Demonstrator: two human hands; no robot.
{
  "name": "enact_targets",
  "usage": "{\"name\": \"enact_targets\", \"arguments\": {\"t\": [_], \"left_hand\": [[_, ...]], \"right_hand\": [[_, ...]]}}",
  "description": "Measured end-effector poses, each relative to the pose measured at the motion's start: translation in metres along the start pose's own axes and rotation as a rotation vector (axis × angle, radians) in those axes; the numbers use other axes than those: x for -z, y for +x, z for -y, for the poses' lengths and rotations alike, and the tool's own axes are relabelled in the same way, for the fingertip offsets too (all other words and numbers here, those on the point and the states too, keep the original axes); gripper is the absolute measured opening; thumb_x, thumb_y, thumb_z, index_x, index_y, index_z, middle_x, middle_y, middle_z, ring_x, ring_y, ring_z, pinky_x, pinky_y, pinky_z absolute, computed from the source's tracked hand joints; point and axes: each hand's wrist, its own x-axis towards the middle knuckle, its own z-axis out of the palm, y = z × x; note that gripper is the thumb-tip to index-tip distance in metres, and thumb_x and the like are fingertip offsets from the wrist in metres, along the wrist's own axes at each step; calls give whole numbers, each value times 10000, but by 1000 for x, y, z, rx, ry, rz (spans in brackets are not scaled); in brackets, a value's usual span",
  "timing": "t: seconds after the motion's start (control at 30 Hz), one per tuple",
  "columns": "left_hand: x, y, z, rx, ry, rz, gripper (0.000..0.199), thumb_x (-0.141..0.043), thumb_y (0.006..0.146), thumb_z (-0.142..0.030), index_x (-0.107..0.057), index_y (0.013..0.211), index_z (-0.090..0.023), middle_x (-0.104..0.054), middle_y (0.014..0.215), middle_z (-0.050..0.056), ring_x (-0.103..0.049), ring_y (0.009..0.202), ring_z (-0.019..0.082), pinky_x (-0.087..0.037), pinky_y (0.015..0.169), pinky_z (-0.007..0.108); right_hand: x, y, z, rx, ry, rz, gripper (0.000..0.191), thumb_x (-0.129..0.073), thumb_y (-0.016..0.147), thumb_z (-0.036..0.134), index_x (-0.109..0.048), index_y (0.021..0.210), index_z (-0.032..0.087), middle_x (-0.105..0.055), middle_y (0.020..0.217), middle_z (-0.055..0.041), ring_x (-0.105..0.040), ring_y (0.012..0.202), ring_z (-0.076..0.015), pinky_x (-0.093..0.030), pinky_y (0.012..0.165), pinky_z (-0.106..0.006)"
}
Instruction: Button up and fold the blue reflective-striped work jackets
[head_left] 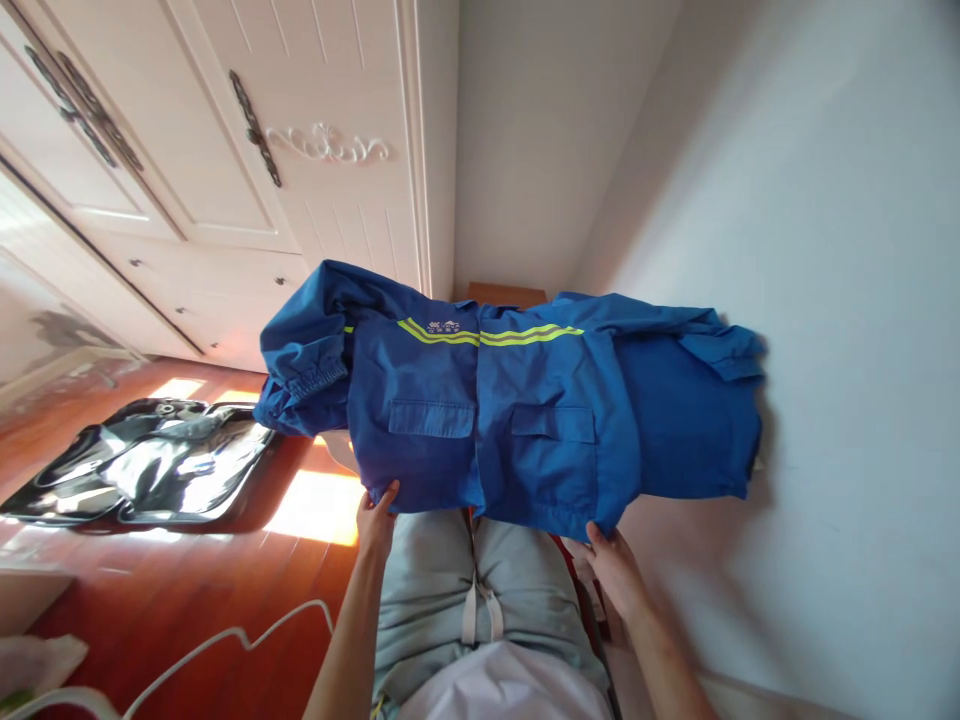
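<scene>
A blue work jacket (435, 470) with yellow-green reflective stripes and two flap pockets lies spread out in front of me, its front facing up. My left hand (379, 515) pinches the hem at its lower left corner, thumb on top. At the lower right corner, my right hand (611, 560) grips the hem the same way. The left sleeve in view is bent and bunched; the other stretches toward the wall. More blue cloth shows beneath the jacket on both sides. What supports it is mostly hidden.
To the left, an open black suitcase (172, 460) lies on the reddish wooden floor (247, 590). A white wardrobe (337, 210) with dark handles stands at the far left. A pale wall (847, 400) rises on the right. A white cable (240, 632) crosses the floor.
</scene>
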Motion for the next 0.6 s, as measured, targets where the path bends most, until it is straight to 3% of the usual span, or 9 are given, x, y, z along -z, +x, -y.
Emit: {"name": "enact_targets", "arguments": {"t": [0.07,0.13,0.23,0.3,0.43,0.5,0.6], "left_hand": [[8,-10,-12,48,-96,53,250,-722,746,-132,-681,992,-144,-738,869,41,-711,715,153,-607,707,272],[20,-23,-26,44,-164,112,280,-668,797,-168,-687,1077,-177,-751,963,50,-726,806,184,-619,742,303],[36,-40,-45,-15,-186,77,355,-658,794,-170,-677,1143,-231,-750,1032,26,-721,912,212,-621,778,321],[42,-46,-50,-6,-166,45,351,-661,782,-166,-681,1128,-224,-750,1015,26,-717,906,213,-621,751,311],[47,-44,-40,32,-257,-10,207,-603,852,-233,-664,1049,-244,-735,963,20,-696,895,193,-601,741,300],[49,-42,-28,72,-391,-71,119,-545,898,-272,-623,983,-245,-703,909,14,-680,855,159,-586,750,282],[47,-46,-4,211,-497,-138,198,-419,948,-369,-548,953,-220,-623,868,33,-651,788,137,-574,696,277]], "right_hand": [[-2,1,11,-16,18,4,588,-908,497,480,-658,965,227,-749,891,-44,-718,878,-277,-604,665,-374],[2,0,24,-75,-22,29,509,-910,504,447,-661,885,219,-734,765,-31,-714,741,-268,-582,564,-352],[15,-6,36,-118,-26,49,427,-903,537,390,-658,845,224,-718,710,-18,-686,626,-233,-538,479,-313],[22,-12,36,-165,25,-8,390,-902,551,325,-644,828,232,-712,710,-4,-650,560,-190,-490,417,-273],[23,-27,19,-354,208,-212,390,-901,524,158,-590,750,227,-641,606,27,-577,487,-123,-394,341,-202],[19,-33,9,-331,310,-236,375,-889,543,144,-573,729,226,-585,556,42,-565,498,-113,-423,366,-197],[8,-43,-2,-236,419,-185,347,-867,598,171,-545,711,234,-530,540,61,-529,494,-99,-461,401,-207]]}}
